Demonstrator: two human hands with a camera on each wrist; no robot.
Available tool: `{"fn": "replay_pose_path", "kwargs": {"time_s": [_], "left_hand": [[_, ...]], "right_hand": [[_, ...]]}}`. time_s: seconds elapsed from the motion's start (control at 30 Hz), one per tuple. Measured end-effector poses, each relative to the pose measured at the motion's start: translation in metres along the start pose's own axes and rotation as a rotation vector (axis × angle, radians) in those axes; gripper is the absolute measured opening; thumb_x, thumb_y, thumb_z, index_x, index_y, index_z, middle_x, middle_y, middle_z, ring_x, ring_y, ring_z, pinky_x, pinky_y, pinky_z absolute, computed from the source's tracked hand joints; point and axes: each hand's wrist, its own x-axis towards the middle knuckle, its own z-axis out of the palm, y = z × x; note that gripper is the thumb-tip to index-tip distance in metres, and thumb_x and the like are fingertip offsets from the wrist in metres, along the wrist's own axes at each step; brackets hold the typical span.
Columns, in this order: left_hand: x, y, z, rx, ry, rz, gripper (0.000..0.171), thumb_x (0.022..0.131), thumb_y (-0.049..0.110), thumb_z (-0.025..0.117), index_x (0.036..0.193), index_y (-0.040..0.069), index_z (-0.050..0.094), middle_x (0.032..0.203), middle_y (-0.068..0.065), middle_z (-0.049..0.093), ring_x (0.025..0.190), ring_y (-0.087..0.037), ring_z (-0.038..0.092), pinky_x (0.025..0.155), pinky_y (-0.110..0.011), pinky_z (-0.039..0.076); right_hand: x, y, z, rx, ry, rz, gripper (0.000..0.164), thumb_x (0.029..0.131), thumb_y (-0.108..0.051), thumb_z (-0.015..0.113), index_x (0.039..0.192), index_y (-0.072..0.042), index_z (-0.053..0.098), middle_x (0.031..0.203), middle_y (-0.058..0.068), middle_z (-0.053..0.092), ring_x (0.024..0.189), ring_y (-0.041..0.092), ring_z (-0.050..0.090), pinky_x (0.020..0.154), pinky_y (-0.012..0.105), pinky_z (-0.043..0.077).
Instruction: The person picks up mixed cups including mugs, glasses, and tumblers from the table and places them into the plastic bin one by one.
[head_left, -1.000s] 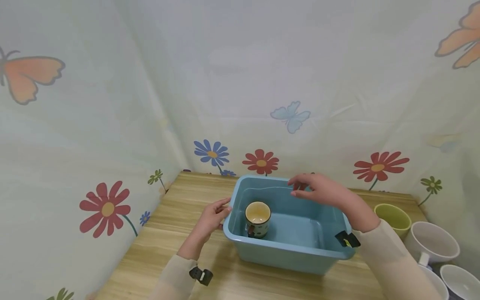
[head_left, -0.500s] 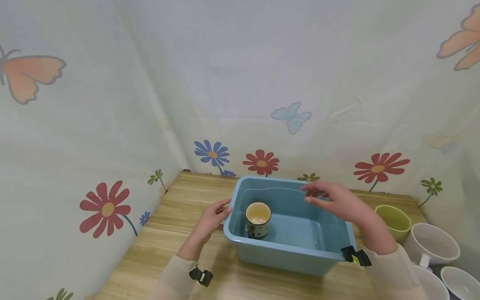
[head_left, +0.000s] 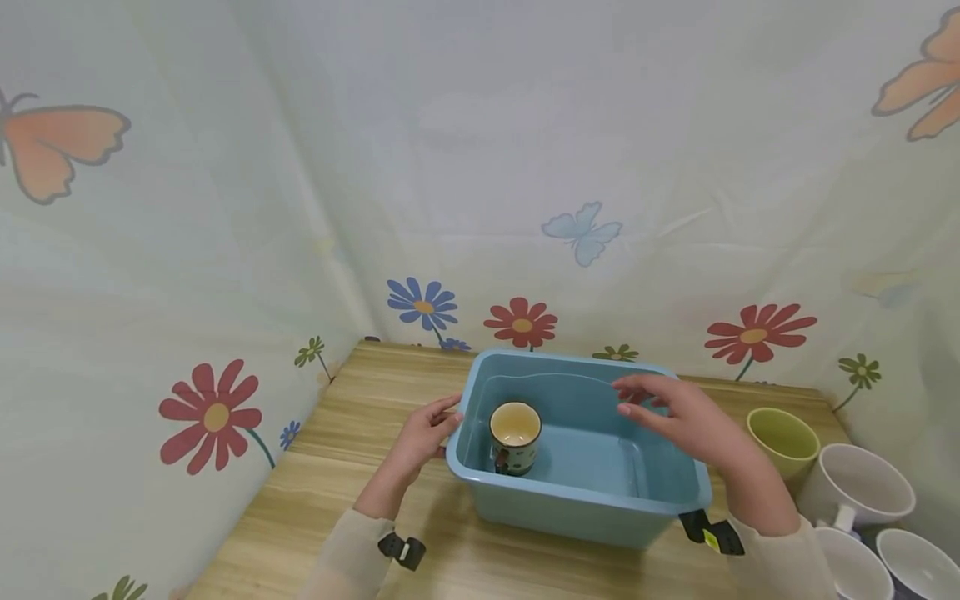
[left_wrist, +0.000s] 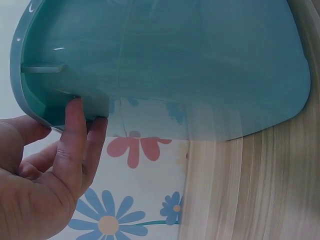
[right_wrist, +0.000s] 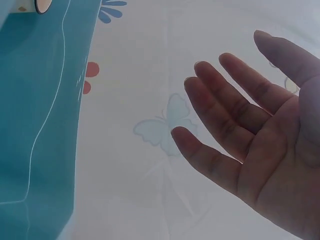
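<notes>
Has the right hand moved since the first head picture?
Yes: judged against the blue bin, the right hand has shifted toward the bin's right end and slightly lower in view.

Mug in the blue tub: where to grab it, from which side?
Probably the rim of the mug, pinched at its right side from above with the right hand. It stands upright, mouth up, at the left end of the tub, so bare floor lies to its right. The dark handle faces the near wall, likely leaving less finger room.
</notes>
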Motion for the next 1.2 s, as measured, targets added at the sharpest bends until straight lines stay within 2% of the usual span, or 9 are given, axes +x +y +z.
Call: {"fn": "replay_pose_path", "kwargs": {"time_s": [0.23, 0.3, 0.53, 0.67, 0.87, 0.9, 1.07, 1.13, 1.2], "left_hand": [[-0.001, 0.002, 0.0, -0.006, 0.0, -0.008, 0.044, 0.105, 0.013, 0.057, 0.148, 0.005, 0.054, 0.131, -0.026, 0.067, 0.104, -0.027, 0.071, 0.073, -0.042, 0.066], [-0.001, 0.003, -0.001, -0.006, 0.0, -0.008, 0.044, 0.105, 0.013, 0.057, 0.147, 0.005, 0.054, 0.131, -0.026, 0.067, 0.104, -0.027, 0.071, 0.073, -0.043, 0.066], [-0.001, 0.005, -0.001, -0.002, 0.0, -0.001, 0.044, 0.105, 0.013, 0.057, 0.148, 0.004, 0.053, 0.132, -0.027, 0.066, 0.102, -0.025, 0.071, 0.074, -0.044, 0.065], [-0.001, 0.005, -0.001, 0.002, 0.0, -0.008, 0.044, 0.105, 0.014, 0.057, 0.148, 0.004, 0.053, 0.131, -0.027, 0.066, 0.103, -0.025, 0.07, 0.074, -0.044, 0.065], [-0.001, 0.003, -0.001, -0.004, -0.002, -0.001, 0.044, 0.105, 0.014, 0.056, 0.148, 0.004, 0.053, 0.131, -0.027, 0.066, 0.104, -0.026, 0.071, 0.074, -0.044, 0.065], [-0.001, 0.003, -0.001, -0.006, -0.003, 0.003, 0.044, 0.105, 0.014, 0.056, 0.148, 0.003, 0.053, 0.131, -0.027, 0.066, 0.103, -0.026, 0.071, 0.073, -0.044, 0.065], [0.0, 0.003, -0.001, -0.001, -0.006, 0.017, 0.044, 0.105, 0.013, 0.056, 0.148, 0.003, 0.052, 0.13, -0.028, 0.067, 0.102, -0.026, 0.071, 0.073, -0.045, 0.065], [0.0, 0.002, -0.001, -0.002, -0.006, 0.01, 0.045, 0.105, 0.014, 0.057, 0.148, 0.003, 0.053, 0.13, -0.027, 0.067, 0.102, -0.025, 0.071, 0.074, -0.045, 0.065], [0.0, 0.001, -0.001, -0.001, -0.007, 0.003, 0.045, 0.105, 0.014, 0.057, 0.148, 0.004, 0.053, 0.131, -0.027, 0.067, 0.103, -0.026, 0.071, 0.075, -0.044, 0.066]], "right_hand": [[-0.008, -0.004, -0.007, -0.015, 0.01, 0.029, 0.038, 0.099, -0.025, 0.067, 0.132, -0.006, 0.066, 0.12, 0.007, 0.073, 0.108, 0.028, 0.068, 0.094, 0.054, 0.057], [-0.01, -0.005, -0.009, -0.019, 0.019, 0.038, 0.039, 0.099, -0.026, 0.068, 0.132, -0.006, 0.066, 0.121, 0.007, 0.073, 0.108, 0.028, 0.068, 0.093, 0.054, 0.057], [-0.019, -0.004, -0.012, -0.057, 0.06, 0.022, 0.037, 0.097, -0.025, 0.07, 0.131, -0.009, 0.067, 0.12, 0.004, 0.074, 0.106, 0.024, 0.068, 0.088, 0.04, 0.056], [-0.027, -0.002, -0.011, -0.072, 0.08, 0.024, 0.037, 0.096, -0.024, 0.071, 0.13, -0.009, 0.068, 0.121, 0.005, 0.074, 0.106, 0.026, 0.067, 0.087, 0.043, 0.057], [-0.039, 0.0, -0.005, -0.054, 0.093, 0.053, 0.039, 0.095, -0.025, 0.073, 0.13, -0.007, 0.068, 0.126, 0.012, 0.073, 0.11, 0.032, 0.068, 0.091, 0.054, 0.059], [-0.041, 0.001, -0.005, -0.052, 0.097, 0.058, 0.039, 0.095, -0.025, 0.073, 0.13, -0.007, 0.068, 0.126, 0.012, 0.073, 0.111, 0.032, 0.068, 0.091, 0.054, 0.059], [-0.051, 0.006, -0.001, -0.101, 0.127, 0.088, 0.038, 0.096, -0.027, 0.073, 0.129, -0.01, 0.069, 0.125, 0.007, 0.074, 0.113, 0.029, 0.067, 0.09, 0.038, 0.059], [-0.056, 0.01, 0.002, -0.104, 0.13, 0.112, 0.039, 0.096, -0.027, 0.072, 0.131, -0.01, 0.068, 0.125, 0.007, 0.073, 0.111, 0.028, 0.066, 0.089, 0.034, 0.058], [-0.062, 0.014, 0.005, -0.095, 0.13, 0.144, 0.042, 0.096, -0.027, 0.072, 0.133, -0.009, 0.066, 0.126, 0.009, 0.073, 0.11, 0.028, 0.065, 0.088, 0.036, 0.058]]}}
